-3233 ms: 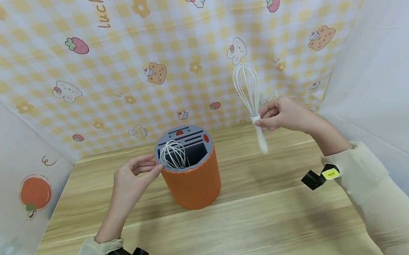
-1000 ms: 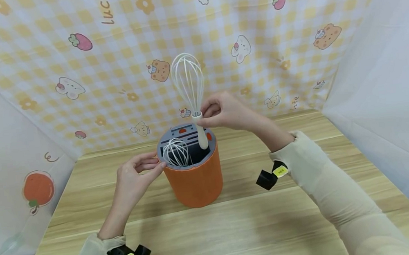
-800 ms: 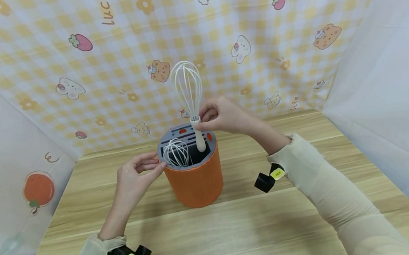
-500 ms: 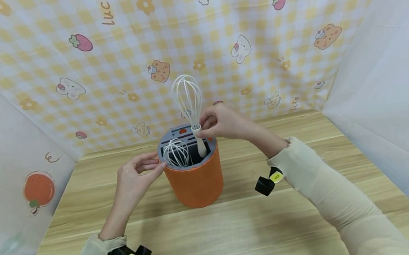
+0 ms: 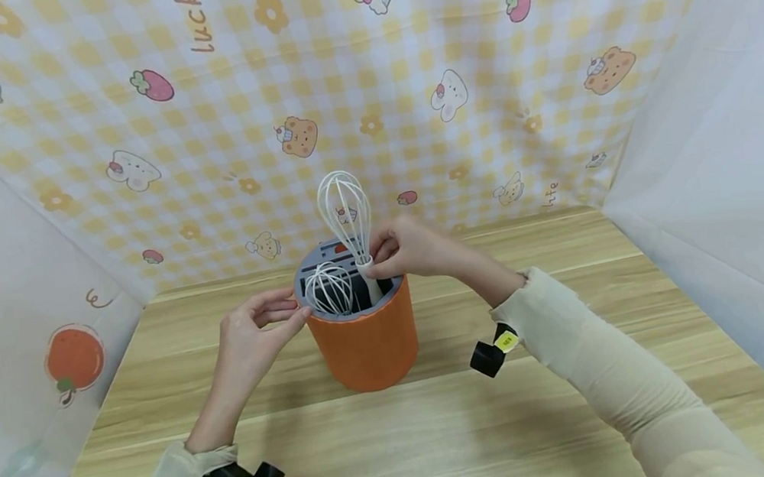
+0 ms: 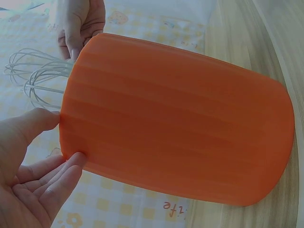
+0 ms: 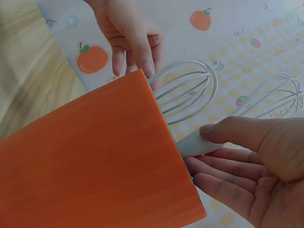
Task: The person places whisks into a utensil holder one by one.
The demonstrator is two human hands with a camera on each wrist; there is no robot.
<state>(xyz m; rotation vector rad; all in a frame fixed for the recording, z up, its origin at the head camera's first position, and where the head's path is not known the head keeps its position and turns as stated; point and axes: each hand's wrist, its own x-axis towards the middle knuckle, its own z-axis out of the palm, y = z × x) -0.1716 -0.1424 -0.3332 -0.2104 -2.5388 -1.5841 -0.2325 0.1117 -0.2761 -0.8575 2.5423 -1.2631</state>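
Observation:
An orange cylindrical holder (image 5: 366, 340) with a grey slotted top stands mid-table. A wire whisk (image 5: 329, 290) stands in it, head up. My right hand (image 5: 377, 263) pinches the handle of a white whisk (image 5: 346, 210) just under its wires. The handle's lower part is down inside the holder's big opening. My left hand (image 5: 293, 315) touches the holder's left rim with straight fingers. In the right wrist view my thumb and fingers (image 7: 223, 130) lie on the white handle (image 7: 194, 144) beside the holder (image 7: 95, 166). The left wrist view shows my fingers (image 6: 61, 178) against the holder's wall (image 6: 175, 128).
The holder stands on a wooden table (image 5: 442, 432). A yellow checked cloth (image 5: 367, 79) hangs behind it, and pale sheets close in both sides. Black wrist cameras sit by each sleeve.
My right hand brought the white whisk from the right to above the holder. It then lowered the whisk handle-first into the opening. The left hand stayed on the rim.

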